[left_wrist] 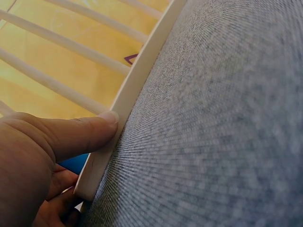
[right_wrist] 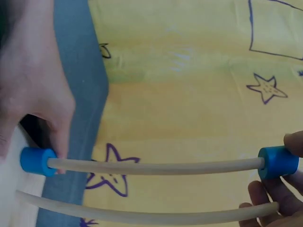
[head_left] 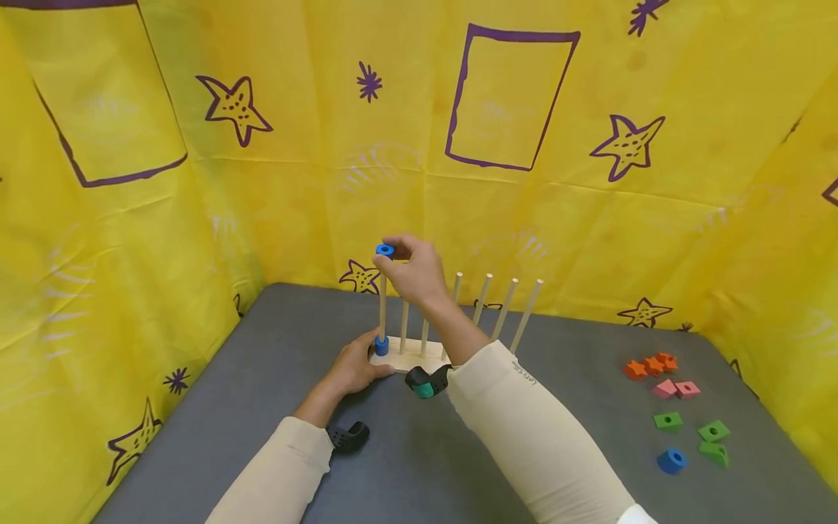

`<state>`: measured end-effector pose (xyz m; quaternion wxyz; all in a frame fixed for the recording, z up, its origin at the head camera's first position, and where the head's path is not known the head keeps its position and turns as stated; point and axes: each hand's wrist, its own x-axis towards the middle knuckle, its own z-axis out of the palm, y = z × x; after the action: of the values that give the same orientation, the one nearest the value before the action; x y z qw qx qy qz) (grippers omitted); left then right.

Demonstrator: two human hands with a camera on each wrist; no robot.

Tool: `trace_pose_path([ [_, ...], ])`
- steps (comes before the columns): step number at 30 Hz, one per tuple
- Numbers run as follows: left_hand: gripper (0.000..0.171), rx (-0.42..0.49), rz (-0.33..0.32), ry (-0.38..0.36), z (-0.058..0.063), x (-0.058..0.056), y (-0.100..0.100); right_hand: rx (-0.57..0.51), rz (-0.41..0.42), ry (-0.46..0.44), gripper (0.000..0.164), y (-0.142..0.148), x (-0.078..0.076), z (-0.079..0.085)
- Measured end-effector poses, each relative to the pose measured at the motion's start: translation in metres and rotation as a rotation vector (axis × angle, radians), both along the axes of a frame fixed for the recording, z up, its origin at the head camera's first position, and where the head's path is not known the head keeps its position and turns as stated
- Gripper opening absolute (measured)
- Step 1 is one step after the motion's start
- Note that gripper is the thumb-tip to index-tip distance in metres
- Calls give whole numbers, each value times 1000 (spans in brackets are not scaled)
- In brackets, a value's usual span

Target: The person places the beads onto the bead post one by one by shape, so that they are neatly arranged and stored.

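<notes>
A wooden peg stand has a pale base [head_left: 409, 358] and a row of upright pegs. My left hand [head_left: 353, 366] grips the base at its left end, the thumb on the front edge and fingers round the far side. One blue cylinder [head_left: 382, 348] sits at the foot of the leftmost peg. Up at that peg's tip, my right hand [head_left: 417, 273] pinches a second blue cylinder [right_wrist: 277, 163] between thumb and fingers. The right wrist view shows the peg's tip meeting this cylinder's hole. The right forearm partly hides the middle pegs in the head view.
Loose blocks lie at the right of the grey table [head_left: 563, 437]: orange stars [head_left: 653, 366], pink blocks [head_left: 686, 390], green blocks [head_left: 668, 421] and a blue block [head_left: 671, 461]. A yellow patterned cloth [head_left: 406, 211] hangs behind and at both sides.
</notes>
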<state>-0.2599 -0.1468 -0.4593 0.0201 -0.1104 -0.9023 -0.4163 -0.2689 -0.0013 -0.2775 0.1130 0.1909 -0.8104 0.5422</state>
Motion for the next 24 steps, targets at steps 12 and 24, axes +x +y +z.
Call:
trace_pose_path([
  [12,80,-22,7,-9,2,-4,1,-139,-10,-38,34,-8,1,-20],
  [24,81,-13,14,-20,0,-3,1,-249,-33,-75,33,-11,2,-37],
])
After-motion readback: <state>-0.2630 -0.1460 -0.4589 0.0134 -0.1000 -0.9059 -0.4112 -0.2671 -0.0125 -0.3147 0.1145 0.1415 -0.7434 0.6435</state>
